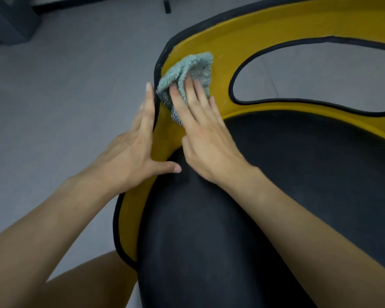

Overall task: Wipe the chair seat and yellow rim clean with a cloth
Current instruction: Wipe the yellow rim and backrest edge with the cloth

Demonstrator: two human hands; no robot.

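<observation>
We list: chair seat (231, 218), black, central; yellow rim (265, 25) curving round it; left hand (131, 152), fingers straight against the rim's outer edge, likely bracing; right hand (205, 143), flat fingers pressing the teal cloth (187, 70) onto the rim.

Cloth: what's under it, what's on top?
Under the cloth lies the yellow rim; the covered patch is hidden. On top, the right hand presses it flat.

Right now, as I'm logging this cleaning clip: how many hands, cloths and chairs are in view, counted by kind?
Hands: 2, the left hand and the right hand
Cloths: 1, the grey-green cloth under the right hand
Chairs: 1, the chair with a yellow rim and a black seat
Total: 4
</observation>
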